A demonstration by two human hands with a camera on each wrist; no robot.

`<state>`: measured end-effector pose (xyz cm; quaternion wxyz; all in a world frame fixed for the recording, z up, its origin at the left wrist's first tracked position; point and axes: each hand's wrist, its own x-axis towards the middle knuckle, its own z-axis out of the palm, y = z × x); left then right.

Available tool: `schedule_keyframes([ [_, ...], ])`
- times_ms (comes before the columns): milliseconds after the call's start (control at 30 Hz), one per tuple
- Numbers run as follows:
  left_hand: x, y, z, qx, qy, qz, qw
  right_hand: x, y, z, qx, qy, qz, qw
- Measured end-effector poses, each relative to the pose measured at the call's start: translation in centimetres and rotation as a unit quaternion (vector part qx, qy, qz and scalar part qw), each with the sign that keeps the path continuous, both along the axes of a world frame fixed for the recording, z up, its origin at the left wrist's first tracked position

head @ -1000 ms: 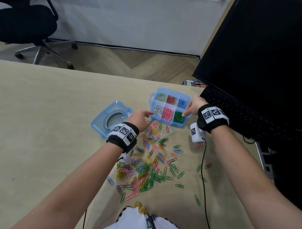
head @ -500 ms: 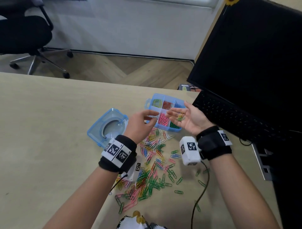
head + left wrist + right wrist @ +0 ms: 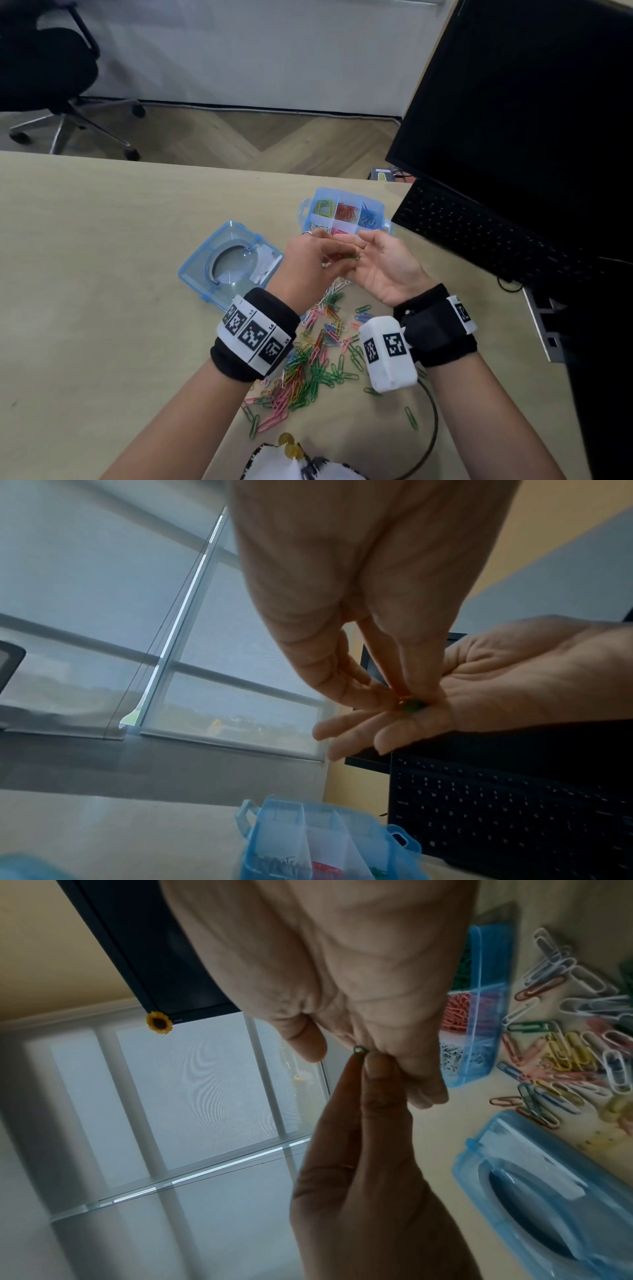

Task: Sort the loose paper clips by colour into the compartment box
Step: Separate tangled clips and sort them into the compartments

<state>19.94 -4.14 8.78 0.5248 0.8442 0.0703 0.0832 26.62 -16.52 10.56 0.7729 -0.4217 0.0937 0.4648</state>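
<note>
Since a moment ago, left hand (image 3: 305, 263) has reached into upturned, loosely cupped right hand (image 3: 383, 270), pinching small green wire paper clip (image 3: 359, 1051) above blue plastic compartment box (image 3: 376, 209); a loose pinch could drop it into the wrong compartment.

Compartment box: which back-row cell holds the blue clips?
The back-right cell of the compartment box, nearest the keyboard. The cells to its left hold red and yellow clips.
</note>
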Motion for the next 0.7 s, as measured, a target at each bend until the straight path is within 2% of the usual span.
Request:
schedule_keyframes([
  [67, -0.2, 0.3, 0.1, -0.010, 0.009, 0.006, 1.000, -0.4, -0.1, 0.1, 0.003, -0.006, 0.008, 1.000],
  [200, -0.4, 0.5, 0.5, -0.113, 0.026, 0.027, 0.993, -0.8, -0.5, 0.1, -0.017, -0.072, 0.013, 0.997],
  [400, -0.5, 1.6, 1.0, -0.245, 0.066, 0.071, 0.965, -1.7, -0.6, 0.6, -0.137, -0.193, -0.058, 0.970],
  [500, -0.7, 1.9, 1.6, -0.253, 0.080, 0.056, 0.963, -2.0, -0.5, 0.9, -0.161, -0.236, -0.069, 0.956],
  [633, -1.0, 2.4, 2.4, -0.252, 0.102, 0.047, 0.961, -1.8, -0.4, 1.3, -0.187, -0.265, -0.043, 0.945],
  [700, -1.1, 2.8, 2.6, -0.278, 0.123, 0.042, 0.952, -1.7, -0.4, 1.3, -0.214, -0.322, -0.025, 0.922],
])
